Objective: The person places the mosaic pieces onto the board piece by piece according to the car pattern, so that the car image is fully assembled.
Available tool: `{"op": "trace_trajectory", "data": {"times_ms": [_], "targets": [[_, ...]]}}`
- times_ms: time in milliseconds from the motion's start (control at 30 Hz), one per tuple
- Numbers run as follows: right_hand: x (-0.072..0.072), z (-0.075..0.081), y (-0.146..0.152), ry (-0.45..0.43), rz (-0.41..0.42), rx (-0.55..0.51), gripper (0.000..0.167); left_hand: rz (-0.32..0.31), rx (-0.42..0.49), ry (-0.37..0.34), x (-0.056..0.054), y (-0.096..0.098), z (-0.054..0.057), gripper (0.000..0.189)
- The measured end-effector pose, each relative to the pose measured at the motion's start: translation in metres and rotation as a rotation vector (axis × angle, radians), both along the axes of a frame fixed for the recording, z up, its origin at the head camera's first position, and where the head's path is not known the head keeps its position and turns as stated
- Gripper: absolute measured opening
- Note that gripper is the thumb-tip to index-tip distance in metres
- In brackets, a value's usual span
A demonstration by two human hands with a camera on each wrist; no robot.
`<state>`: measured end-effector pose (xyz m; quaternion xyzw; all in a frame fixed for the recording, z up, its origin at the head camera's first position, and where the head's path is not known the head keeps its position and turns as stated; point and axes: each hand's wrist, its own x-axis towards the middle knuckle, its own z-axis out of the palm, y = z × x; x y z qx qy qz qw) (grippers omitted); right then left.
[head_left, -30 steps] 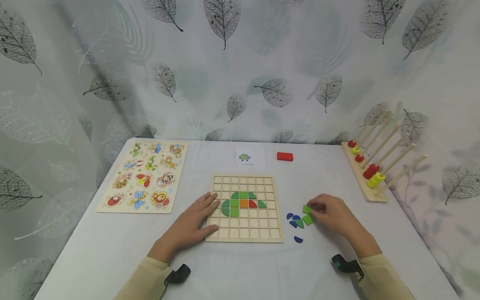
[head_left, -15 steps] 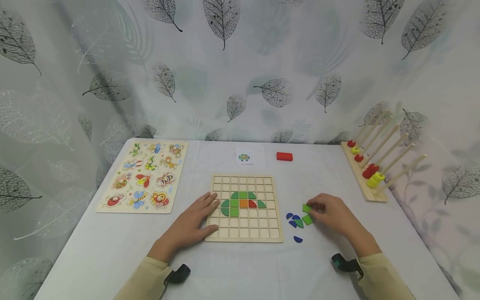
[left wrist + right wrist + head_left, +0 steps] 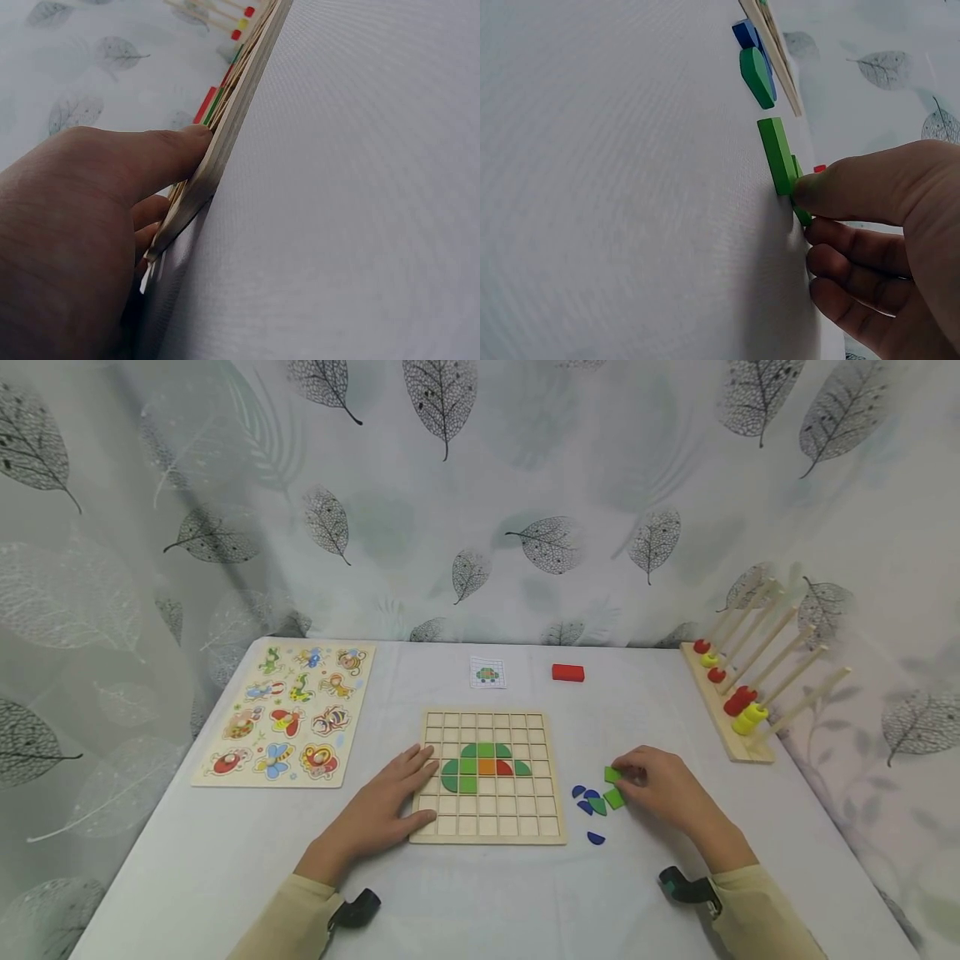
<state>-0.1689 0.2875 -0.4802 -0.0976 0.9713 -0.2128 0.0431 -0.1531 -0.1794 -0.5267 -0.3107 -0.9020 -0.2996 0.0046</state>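
My left hand [image 3: 375, 810] rests on the left edge of a wooden grid board [image 3: 487, 840], fingers spread and thumb at the lower corner. Green, orange and red pieces fill several of the board's cells, including an orange square [image 3: 487, 767]. To the right of the board, my right hand [image 3: 663, 783] pinches a green square tile [image 3: 611, 773] between thumb and forefinger, low at the tabletop. Another green square tile [image 3: 777, 154] lies against it, nearer in the right wrist view. A green leaf-shaped piece [image 3: 597, 807] and several blue half-round pieces [image 3: 596, 838] lie beside them.
A small pattern card [image 3: 487, 673] and a red block [image 3: 567, 672] lie behind the board. At the left is an insect picture puzzle [image 3: 285, 718]. A wooden peg rack [image 3: 723, 710] with red and yellow beads stands at the right.
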Motion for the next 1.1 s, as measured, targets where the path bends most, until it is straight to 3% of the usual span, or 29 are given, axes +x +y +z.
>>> {"op": "trace_trajectory", "data": {"times_ms": [433,1100], "targets": [[0.001,0.001,0.002,0.033,0.010,0.002,0.029,0.002,-0.006,-0.012,0.001,0.001,0.000,0.077],[0.005,0.024,-0.009,0.154,0.069,-0.017,0.027,0.011,-0.012,-0.016,0.000,0.000,0.000,0.077]]}}
